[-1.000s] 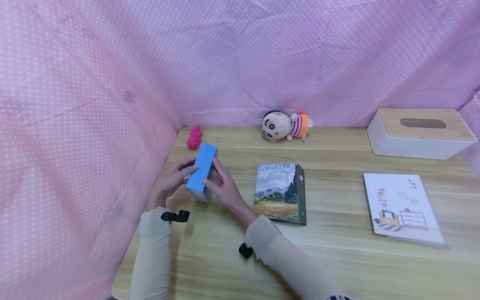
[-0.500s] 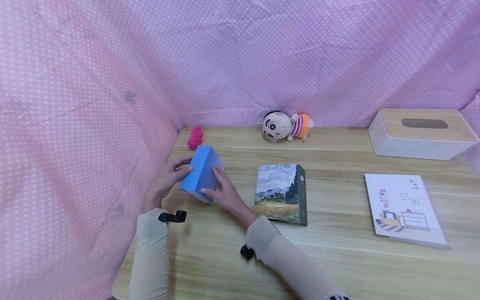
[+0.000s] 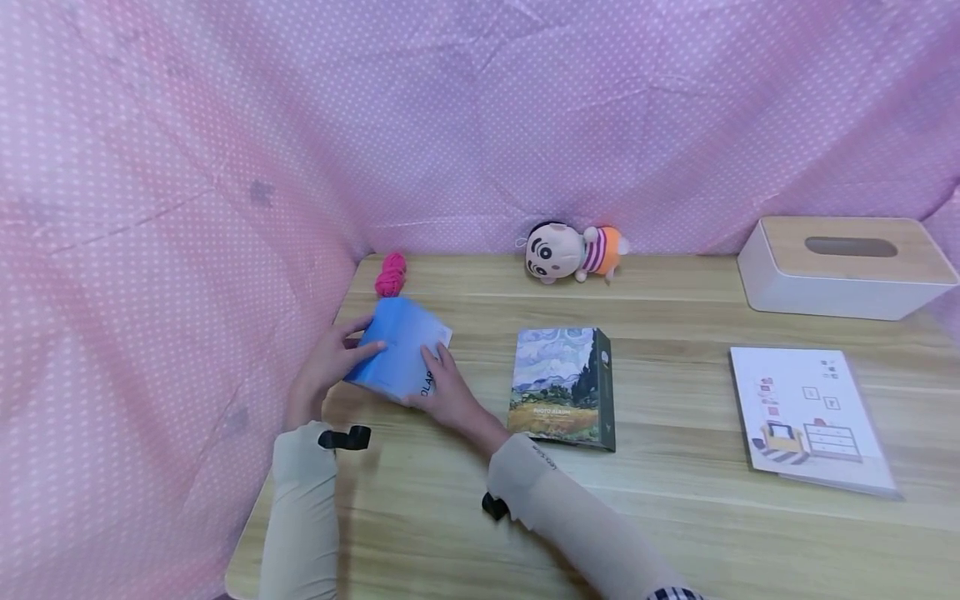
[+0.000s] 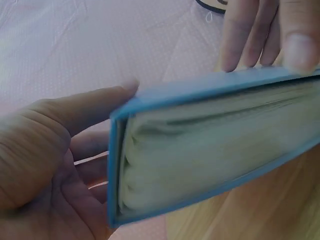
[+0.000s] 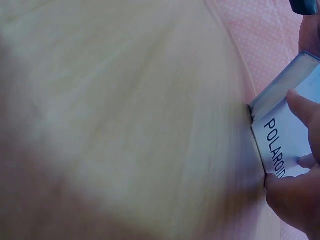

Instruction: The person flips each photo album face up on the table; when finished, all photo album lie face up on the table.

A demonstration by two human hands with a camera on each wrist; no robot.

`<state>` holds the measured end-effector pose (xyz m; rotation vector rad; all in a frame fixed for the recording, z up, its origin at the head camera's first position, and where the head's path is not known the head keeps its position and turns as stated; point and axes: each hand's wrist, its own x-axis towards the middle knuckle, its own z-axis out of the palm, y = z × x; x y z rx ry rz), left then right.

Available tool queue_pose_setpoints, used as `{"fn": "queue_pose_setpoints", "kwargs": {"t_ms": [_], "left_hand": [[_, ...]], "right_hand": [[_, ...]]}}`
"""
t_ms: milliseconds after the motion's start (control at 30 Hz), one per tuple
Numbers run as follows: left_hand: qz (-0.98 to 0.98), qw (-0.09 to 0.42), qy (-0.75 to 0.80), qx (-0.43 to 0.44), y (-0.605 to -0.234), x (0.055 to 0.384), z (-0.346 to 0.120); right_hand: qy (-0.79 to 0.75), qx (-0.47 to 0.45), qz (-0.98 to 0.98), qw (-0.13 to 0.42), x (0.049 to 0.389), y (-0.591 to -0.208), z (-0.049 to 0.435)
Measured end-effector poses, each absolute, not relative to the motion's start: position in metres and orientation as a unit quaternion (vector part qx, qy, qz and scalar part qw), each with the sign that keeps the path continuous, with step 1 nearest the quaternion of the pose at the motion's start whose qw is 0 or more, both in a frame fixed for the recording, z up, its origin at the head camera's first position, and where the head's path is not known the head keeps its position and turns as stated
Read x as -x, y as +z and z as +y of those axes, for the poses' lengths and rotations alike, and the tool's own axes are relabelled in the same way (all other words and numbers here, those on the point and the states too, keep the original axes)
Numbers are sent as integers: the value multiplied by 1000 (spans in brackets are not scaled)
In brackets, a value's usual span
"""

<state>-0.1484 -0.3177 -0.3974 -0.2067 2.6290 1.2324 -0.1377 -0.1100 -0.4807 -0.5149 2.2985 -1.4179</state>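
Observation:
A blue photo album (image 3: 401, 350) is tilted above the left part of the table, its pale cover turned up. Black POLAROID lettering (image 5: 275, 147) shows on that cover in the right wrist view. My left hand (image 3: 322, 367) holds the album at its spine, thumb over the cover and the other fingers behind. My right hand (image 3: 452, 392) lies against the cover with fairly straight fingers, its thumb near the edge. In the left wrist view the page block (image 4: 210, 150) shows between the covers, slightly blurred.
Pink yarn (image 3: 391, 275) lies just behind the album. Right of the hands is a photo album with a painted landscape (image 3: 553, 383). A plush doll (image 3: 570, 252) lies at the back. Further right are a white illustrated folder (image 3: 810, 417) and a tissue box (image 3: 843, 267).
The blue album has tipped from spine-up toward the left, bringing its lettered cover into view. My left hand has shifted slightly left with it; my right hand stays against the cover.

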Motion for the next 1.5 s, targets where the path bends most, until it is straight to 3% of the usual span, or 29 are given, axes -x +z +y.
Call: {"fn": "queue_pose_setpoints", "kwargs": {"t_ms": [667,1500], "left_hand": [[866,183,445,137,-437,146,-352],[883,168,412,151,-440,148,-346]], "right_hand": [[-457,188,852,173,133,-487,-116],[-456,202,852,160,133,-485,-116]]}}
